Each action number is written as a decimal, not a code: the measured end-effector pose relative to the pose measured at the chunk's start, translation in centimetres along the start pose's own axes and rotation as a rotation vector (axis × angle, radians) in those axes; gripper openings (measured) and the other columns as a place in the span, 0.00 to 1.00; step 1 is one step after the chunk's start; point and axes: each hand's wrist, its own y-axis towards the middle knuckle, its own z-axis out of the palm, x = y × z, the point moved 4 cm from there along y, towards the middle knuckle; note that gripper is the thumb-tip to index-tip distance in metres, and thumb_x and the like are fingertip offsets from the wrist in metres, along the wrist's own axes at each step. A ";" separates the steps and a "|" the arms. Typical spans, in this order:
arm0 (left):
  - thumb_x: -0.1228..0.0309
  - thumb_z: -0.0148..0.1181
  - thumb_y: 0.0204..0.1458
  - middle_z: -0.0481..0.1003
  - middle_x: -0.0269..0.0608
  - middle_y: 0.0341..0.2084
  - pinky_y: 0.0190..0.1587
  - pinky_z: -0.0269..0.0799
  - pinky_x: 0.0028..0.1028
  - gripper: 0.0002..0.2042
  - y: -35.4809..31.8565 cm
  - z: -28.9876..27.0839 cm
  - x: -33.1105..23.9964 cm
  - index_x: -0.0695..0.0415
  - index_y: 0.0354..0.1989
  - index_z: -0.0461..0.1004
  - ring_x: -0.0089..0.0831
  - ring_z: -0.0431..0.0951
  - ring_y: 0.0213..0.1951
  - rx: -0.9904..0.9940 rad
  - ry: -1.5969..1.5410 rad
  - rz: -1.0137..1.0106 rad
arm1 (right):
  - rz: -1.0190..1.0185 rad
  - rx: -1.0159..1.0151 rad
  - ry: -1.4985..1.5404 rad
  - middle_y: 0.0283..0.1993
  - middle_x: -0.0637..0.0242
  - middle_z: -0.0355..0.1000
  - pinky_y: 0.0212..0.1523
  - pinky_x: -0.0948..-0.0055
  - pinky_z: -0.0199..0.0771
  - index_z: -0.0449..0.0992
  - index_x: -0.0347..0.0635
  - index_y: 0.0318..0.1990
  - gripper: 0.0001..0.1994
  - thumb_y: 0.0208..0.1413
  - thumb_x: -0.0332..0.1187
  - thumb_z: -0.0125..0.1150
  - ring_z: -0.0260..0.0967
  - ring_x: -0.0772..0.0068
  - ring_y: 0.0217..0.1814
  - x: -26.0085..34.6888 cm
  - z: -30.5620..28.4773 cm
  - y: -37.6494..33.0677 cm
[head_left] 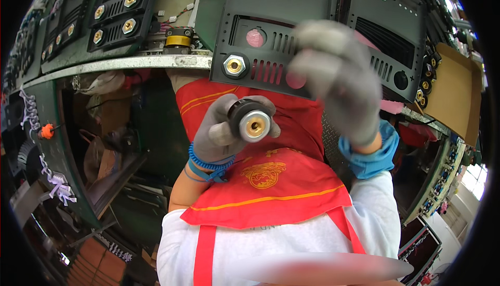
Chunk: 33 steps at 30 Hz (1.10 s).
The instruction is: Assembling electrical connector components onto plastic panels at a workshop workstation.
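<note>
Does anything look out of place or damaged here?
Nothing looks spilled or broken. The one slightly odd thing is the black panel with a single brass fitting: its near edge juts past the bench edge toward the red apron. The right hand is blurred.

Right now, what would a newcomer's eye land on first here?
The red apron with its yellow emblem, mid-view. In front of it, the gloved left hand holds a round fitting, its brass centre facing the camera. Upper right, the blurred right hand partly covers a dark panel.
</note>
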 end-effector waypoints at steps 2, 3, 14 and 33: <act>0.67 0.65 0.50 0.70 0.61 0.51 0.53 0.72 0.49 0.18 -0.2 -0.7 -0.3 0.57 0.49 0.70 0.57 0.75 0.51 0.071 0.026 -0.038 | 0.380 -0.170 0.106 0.49 0.54 0.73 0.45 0.63 0.75 0.75 0.37 0.40 0.12 0.46 0.17 0.59 0.72 0.54 0.49 -2.0 -0.9 -1.6; 0.68 0.65 0.51 0.71 0.59 0.51 0.53 0.73 0.47 0.18 0.0 -0.6 -0.1 0.57 0.49 0.70 0.54 0.76 0.50 0.014 0.018 -0.045 | 0.364 -0.083 0.201 0.48 0.55 0.73 0.46 0.62 0.73 0.75 0.38 0.39 0.11 0.46 0.20 0.61 0.73 0.56 0.47 -1.1 -0.7 -1.4; 0.65 0.58 0.58 0.74 0.45 0.47 0.56 0.71 0.37 0.16 -0.3 -0.7 0.7 0.62 0.50 0.69 0.34 0.76 0.50 -0.171 0.055 -0.062 | 0.055 0.188 0.143 0.51 0.52 0.72 0.47 0.57 0.71 0.71 0.45 0.41 0.18 0.44 0.38 0.71 0.72 0.50 0.43 1.7 3.3 -1.9; 0.56 0.55 0.59 0.69 0.46 0.55 0.52 0.74 0.40 0.24 2.1 -7.8 6.4 0.57 0.59 0.64 0.39 0.73 0.53 -0.076 -0.140 -0.340 | 0.263 0.054 -0.213 0.51 0.61 0.75 0.38 0.68 0.74 0.75 0.43 0.36 0.10 0.44 0.28 0.68 0.75 0.58 0.40 -3.0 3.2 -2.2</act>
